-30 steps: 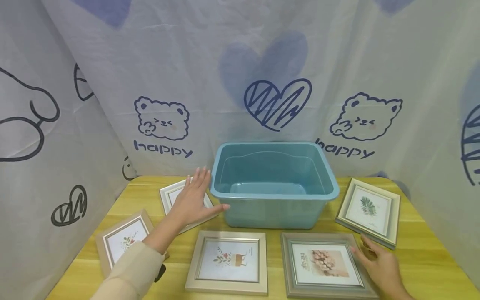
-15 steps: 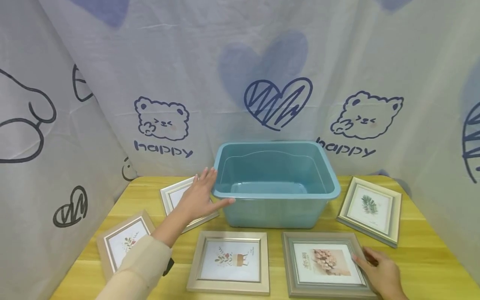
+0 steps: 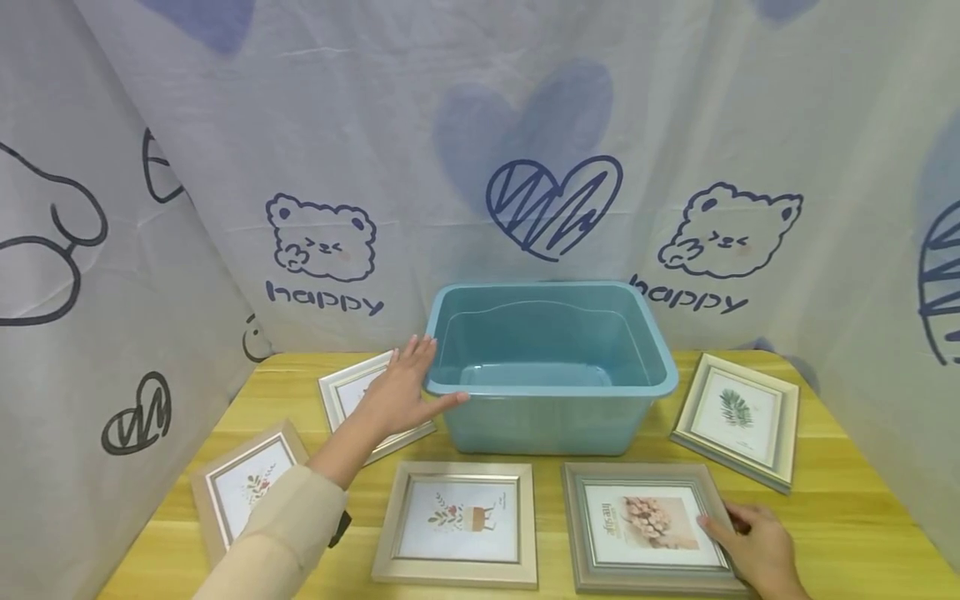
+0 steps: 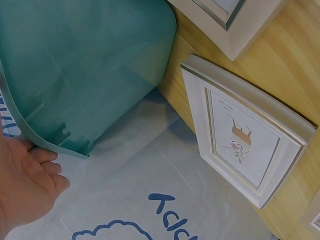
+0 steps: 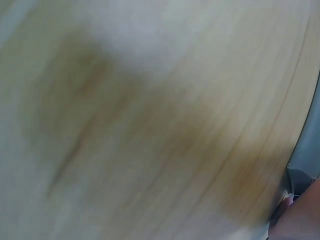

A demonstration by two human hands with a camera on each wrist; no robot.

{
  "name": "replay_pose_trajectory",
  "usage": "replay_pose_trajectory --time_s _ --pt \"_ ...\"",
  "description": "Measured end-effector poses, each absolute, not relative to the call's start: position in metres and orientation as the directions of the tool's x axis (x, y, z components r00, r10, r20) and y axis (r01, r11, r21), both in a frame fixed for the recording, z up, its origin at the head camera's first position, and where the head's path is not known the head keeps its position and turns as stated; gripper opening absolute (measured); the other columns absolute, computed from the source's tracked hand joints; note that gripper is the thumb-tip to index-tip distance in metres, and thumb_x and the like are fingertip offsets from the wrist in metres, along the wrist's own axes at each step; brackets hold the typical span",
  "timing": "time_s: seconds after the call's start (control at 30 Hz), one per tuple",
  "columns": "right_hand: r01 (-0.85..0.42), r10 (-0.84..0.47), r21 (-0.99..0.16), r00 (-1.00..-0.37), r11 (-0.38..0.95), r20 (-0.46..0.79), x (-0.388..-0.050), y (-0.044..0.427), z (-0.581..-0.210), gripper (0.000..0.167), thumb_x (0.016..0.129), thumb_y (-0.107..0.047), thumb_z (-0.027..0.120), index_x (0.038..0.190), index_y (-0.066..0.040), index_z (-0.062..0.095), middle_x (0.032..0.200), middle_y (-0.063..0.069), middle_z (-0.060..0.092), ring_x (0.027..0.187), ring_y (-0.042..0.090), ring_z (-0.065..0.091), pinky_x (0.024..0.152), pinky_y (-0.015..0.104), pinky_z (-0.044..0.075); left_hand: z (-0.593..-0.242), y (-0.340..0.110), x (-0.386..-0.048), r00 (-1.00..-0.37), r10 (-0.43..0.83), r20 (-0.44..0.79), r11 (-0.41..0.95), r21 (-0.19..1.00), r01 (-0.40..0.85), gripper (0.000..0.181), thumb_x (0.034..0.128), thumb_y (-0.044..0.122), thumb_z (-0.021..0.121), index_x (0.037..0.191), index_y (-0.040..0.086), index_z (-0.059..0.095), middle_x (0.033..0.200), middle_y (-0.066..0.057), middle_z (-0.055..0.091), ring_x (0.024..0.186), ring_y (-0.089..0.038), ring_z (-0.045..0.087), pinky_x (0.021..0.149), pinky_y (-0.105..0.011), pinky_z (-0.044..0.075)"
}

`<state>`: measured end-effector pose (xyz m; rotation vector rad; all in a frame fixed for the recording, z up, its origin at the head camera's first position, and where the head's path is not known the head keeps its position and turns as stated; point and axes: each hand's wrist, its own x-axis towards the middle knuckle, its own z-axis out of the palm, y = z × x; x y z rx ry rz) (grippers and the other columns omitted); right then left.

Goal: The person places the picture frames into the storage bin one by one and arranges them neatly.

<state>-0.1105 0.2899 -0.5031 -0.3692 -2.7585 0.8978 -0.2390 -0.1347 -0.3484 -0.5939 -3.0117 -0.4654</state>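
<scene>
Your right hand point(image 3: 761, 546) pinches the right edge of the taupe rectangular picture frame point(image 3: 648, 521) with a pink flower print, at lower right of the head view; your left hand point(image 3: 397, 396), thumb spread wide of relaxed fingers, touches the left rim of the blue rectangular plastic tub point(image 3: 551, 391) at centre; the step in hand looks like gripping that frame; the next move likely calls for a firm edge hold.
</scene>
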Motion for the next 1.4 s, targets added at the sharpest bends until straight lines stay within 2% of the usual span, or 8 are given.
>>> replay_pose_trajectory --time_s 0.2,0.33,0.43,0.67,1.0,1.13,1.27,1.4 --pt "0.157 0.292 -0.597 -0.947 0.787 0.135 -0.113 0.289 -0.503 0.046 0.074 -0.02 0.075 0.103 0.013 0.063 0.087 0.02 0.062 0.072 0.021 0.057 0.058 0.024 0.044 -0.349 -0.138 -0.238 -0.937 0.343 0.067 0.89 0.295 0.347 0.095 0.0829 0.061 0.054 0.146 0.0 0.019 0.155 -0.014 0.011 0.144 -0.034 0.007 0.111 -0.054 0.023" --pt "0.137 0.298 -0.594 -0.937 0.793 0.182 -0.113 0.288 -0.505 0.042 0.073 -0.016 0.075 0.1 0.014 0.064 0.091 0.027 0.061 0.079 0.038 0.061 0.068 0.042 0.051 -0.35 -0.138 -0.239 -0.935 0.349 0.069 0.886 0.3 0.353 0.095 0.0828 0.061 0.054 0.146 0.0 0.019 0.155 -0.014 0.012 0.144 -0.033 0.007 0.113 -0.051 0.021" --pt "0.141 0.309 -0.594 -0.932 0.792 0.19 -0.113 0.287 -0.505 0.041 0.072 -0.015 0.075 0.098 0.015 0.065 0.095 0.031 0.06 0.088 0.047 0.059 0.078 0.054 0.048 -0.35 -0.139 -0.239 -0.934 0.351 0.069 0.885 0.302 0.354 0.094 0.0826 0.061 0.054 0.146 0.0 0.021 0.155 -0.014 0.013 0.144 -0.033 0.008 0.114 -0.051 0.02" --pt "0.182 0.333 -0.604 -0.931 0.776 0.148 -0.115 0.287 -0.499 0.042 0.074 -0.017 0.073 0.101 0.014 0.064 0.101 0.033 0.062 0.094 0.049 0.058 0.081 0.055 0.047 -0.347 -0.14 -0.241 -0.938 0.345 0.041 0.891 0.3 0.341 0.093 0.0822 0.061 0.055 0.145 0.0 0.024 0.154 -0.017 0.015 0.142 -0.037 0.012 0.109 -0.055 0.027" --pt "0.264 0.282 -0.61 -0.957 0.747 -0.069 -0.125 0.297 -0.481 0.055 0.082 -0.031 0.068 0.118 0.008 0.055 0.112 0.03 0.058 0.109 0.05 0.052 0.086 0.056 0.045 -0.345 -0.139 -0.239 -0.94 0.339 0.031 0.893 0.304 0.332 0.092 0.0823 0.06 0.056 0.144 -0.001 0.026 0.154 -0.017 0.017 0.141 -0.039 0.016 0.108 -0.056 0.029" --pt "0.285 0.257 -0.644 -0.956 0.71 -0.14 -0.129 0.304 -0.475 0.058 0.082 -0.032 0.068 0.121 0.008 0.052 0.113 0.029 0.059 0.093 0.039 0.063 0.075 0.042 0.052 -0.346 -0.138 -0.238 -0.94 0.339 0.035 0.891 0.311 0.332 0.093 0.0815 0.061 0.056 0.144 -0.001 0.026 0.154 -0.016 0.017 0.141 -0.039 0.016 0.108 -0.055 0.029" --pt "0.304 0.218 -0.702 -0.952 0.644 -0.213 -0.133 0.31 -0.467 0.055 0.086 -0.027 0.064 0.124 0.009 0.048 0.113 0.029 0.061 0.072 0.01 0.061 0.06 0.024 0.05 -0.346 -0.138 -0.238 -0.94 0.338 0.039 0.888 0.317 0.333 0.093 0.081 0.061 0.057 0.144 -0.001 0.026 0.154 -0.017 0.016 0.141 -0.04 0.016 0.109 -0.055 0.028" --pt "0.275 0.172 -0.72 -0.961 0.637 -0.214 -0.136 0.315 -0.457 0.05 0.088 -0.021 0.061 0.125 0.01 0.048 0.113 0.03 0.061 0.069 0.003 0.057 0.059 0.022 0.05 -0.346 -0.138 -0.237 -0.941 0.335 0.043 0.886 0.325 0.33 0.094 0.0806 0.061 0.057 0.144 -0.001 0.027 0.154 -0.016 0.016 0.141 -0.039 0.015 0.109 -0.055 0.027"
